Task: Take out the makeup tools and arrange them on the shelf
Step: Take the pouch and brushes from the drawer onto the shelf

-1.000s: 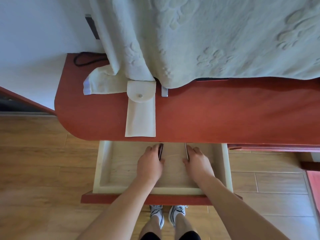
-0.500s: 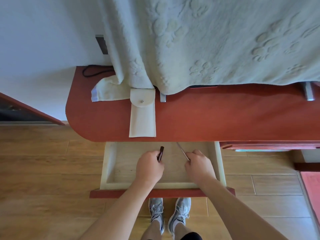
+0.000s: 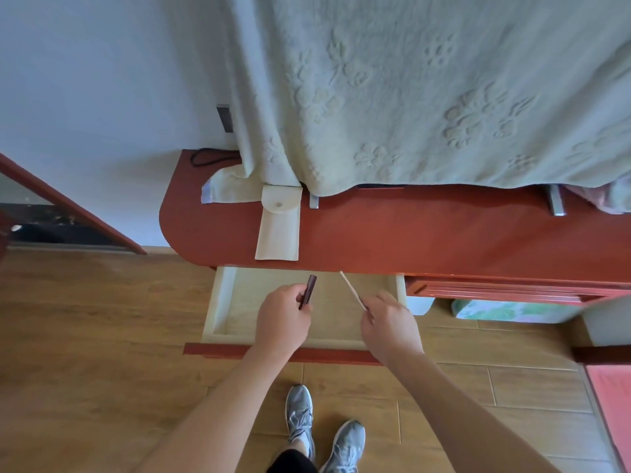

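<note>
slippage is the main risk. the thin pale stick is pinched only at its near end by the right hand, so most of its length juts free, and its far tip sits right at the front edge of the shelf. if the hand goes forward without rising, i judge the tip would catch that edge and the stick could twist out of the pinch, dropping into the open drawer or onto the floor. the dark tube in the left hand looks smooth, and once laid down it may roll off the front edge. the cream pouch lies toward the shelf's left end, reaching the front edge, and the draped blanket covers the back edge, which leaves the bare strip right of the pouch.

left fingers curl round the tube's lower part, with its upper end poking out beyond the knuckles. right thumb and fingertips close on the stick's near end. both tools are held above the drawer, not yet on the shelf.
</note>
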`<state>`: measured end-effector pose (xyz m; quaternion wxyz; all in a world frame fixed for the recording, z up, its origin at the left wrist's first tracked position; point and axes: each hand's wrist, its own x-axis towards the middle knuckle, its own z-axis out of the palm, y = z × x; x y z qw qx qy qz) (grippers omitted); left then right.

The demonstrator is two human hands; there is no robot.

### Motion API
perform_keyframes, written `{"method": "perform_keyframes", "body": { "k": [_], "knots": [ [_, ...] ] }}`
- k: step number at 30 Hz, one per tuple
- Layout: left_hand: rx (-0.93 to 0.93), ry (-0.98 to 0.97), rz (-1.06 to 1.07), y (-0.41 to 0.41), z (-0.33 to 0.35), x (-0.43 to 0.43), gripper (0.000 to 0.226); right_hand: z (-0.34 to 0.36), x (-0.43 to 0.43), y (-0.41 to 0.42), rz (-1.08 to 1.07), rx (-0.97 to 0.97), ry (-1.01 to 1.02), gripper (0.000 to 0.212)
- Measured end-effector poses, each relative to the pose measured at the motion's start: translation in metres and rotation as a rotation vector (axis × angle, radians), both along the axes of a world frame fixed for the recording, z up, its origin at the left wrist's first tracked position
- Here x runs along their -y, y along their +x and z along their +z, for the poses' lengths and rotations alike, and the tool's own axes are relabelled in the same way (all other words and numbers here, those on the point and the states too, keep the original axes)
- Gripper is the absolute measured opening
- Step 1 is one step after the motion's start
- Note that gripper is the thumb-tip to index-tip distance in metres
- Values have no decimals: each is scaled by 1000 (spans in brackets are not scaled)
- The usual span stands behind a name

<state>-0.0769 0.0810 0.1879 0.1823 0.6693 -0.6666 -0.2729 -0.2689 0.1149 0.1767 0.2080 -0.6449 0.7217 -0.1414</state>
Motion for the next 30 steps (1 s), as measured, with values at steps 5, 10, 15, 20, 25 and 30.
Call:
{"method": "perform_keyframes", "body": {
  "k": [5, 10, 15, 20, 25, 30],
  "knots": [
    [-46, -35, 11, -18, 15, 17, 25, 14, 16, -9, -51, 82, -73, 10],
    [-76, -39, 23, -33, 15, 57, 44, 15, 51, -13, -84, 95, -98, 7],
    [-60, -26, 17, -47, 5, 104, 46, 8, 96, -18, -115, 97, -94, 6],
    [-40, 13, 16, -56, -8, 143, 46, -2, 133, -19, -139, 120, -71, 8],
    [-35, 51, 22, -66, -17, 165, 46, -14, 158, -18, -150, 111, -52, 7],
    [-26, 69, 49, -69, -27, 172, 46, -22, 167, -19, -143, 113, -25, 6]
  ]
}}
